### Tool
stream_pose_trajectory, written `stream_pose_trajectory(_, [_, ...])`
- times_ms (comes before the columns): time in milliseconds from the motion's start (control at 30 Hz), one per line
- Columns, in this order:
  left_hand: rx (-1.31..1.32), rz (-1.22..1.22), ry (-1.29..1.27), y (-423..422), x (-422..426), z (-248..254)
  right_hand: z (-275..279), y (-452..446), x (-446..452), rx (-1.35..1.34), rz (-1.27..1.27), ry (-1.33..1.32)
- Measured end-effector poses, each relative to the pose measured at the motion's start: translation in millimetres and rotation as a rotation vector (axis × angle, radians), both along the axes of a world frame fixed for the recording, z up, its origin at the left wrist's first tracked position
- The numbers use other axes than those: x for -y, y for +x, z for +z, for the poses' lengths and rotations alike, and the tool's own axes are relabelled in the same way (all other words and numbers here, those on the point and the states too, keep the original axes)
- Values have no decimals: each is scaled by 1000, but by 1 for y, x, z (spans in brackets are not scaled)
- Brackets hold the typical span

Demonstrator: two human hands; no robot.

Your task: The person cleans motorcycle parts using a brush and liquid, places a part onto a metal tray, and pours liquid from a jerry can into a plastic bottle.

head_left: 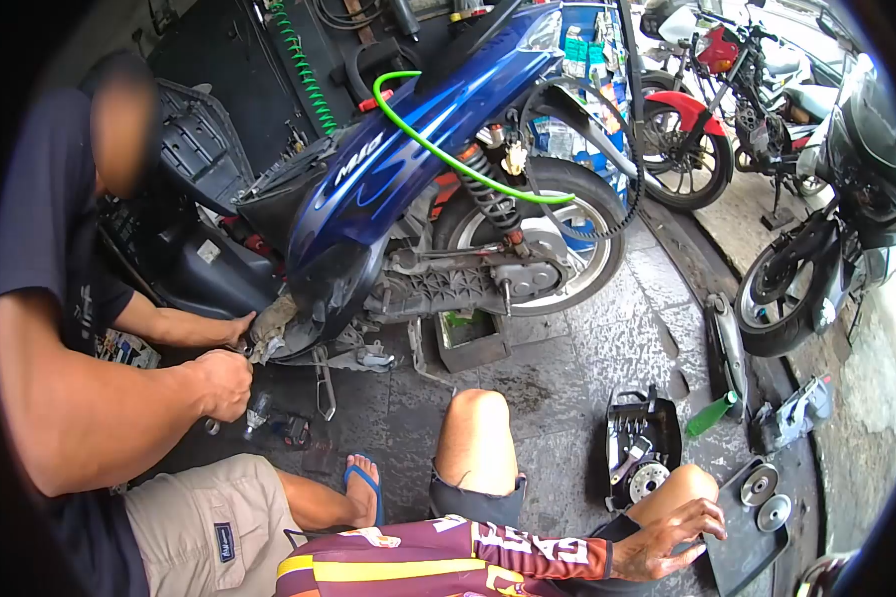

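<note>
Bearing “MIO”: blue scooter panel (366,185)

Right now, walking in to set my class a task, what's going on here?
A co-worker's two hands are working low on a blue scooter, whose rear wheel is in place. The camera wearer's visible hand is by a bent knee, near a black tray with two metal discs; whether it grips anything is unclear.

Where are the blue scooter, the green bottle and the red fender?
Blue scooter (368,189): head view, on its side panel.
Green bottle (709,417): head view, on its body.
Red fender (687,109): head view, near its middle.
</note>
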State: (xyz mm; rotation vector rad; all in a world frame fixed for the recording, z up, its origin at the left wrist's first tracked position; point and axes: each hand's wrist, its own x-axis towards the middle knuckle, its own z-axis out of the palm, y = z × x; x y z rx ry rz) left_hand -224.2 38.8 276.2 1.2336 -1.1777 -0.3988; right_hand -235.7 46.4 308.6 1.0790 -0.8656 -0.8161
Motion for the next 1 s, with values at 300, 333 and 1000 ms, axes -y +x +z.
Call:
stream_pose_trajectory(300, [36, -5, -75, 30, -37, 39, -62, -20, 45, -931, -221, -531])
stream_pose_trajectory(333, [55, 40, -132, 40, -47, 52, -62, -30, 61, -1135, -228, -649])
stream_pose_trajectory(1000, [646, 751, 187, 182, -186, 136, 113, 87, 148, -1856, -1339, -2443])
